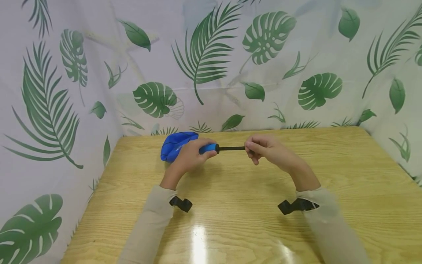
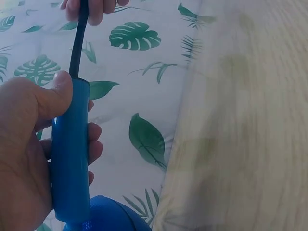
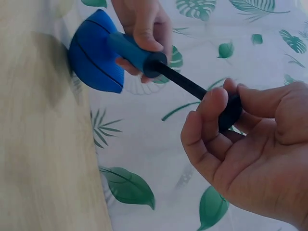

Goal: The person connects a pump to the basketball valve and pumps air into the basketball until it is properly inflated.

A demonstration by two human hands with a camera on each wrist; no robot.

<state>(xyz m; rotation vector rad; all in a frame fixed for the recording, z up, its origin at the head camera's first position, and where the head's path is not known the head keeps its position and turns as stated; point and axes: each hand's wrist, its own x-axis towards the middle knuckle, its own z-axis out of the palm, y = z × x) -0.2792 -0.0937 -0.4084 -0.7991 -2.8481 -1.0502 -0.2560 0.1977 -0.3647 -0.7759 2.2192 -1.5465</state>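
My left hand is wrapped round the blue barrel of a small hand pump, its thumb lying along the barrel's top end. The black rod is drawn well out to the right. At its end my right hand pinches the round black handle between thumb and fingers. A limp, half-flat blue ball with black lines sits at the barrel's other end, behind the left hand. In the left wrist view the barrel's narrow tip meets the ball.
Both hands work above a wooden table, near its back edge. A white cloth with green leaves hangs behind the table and along both sides. Each wrist carries a black strap-on camera mount, the right one over a beige sleeve.
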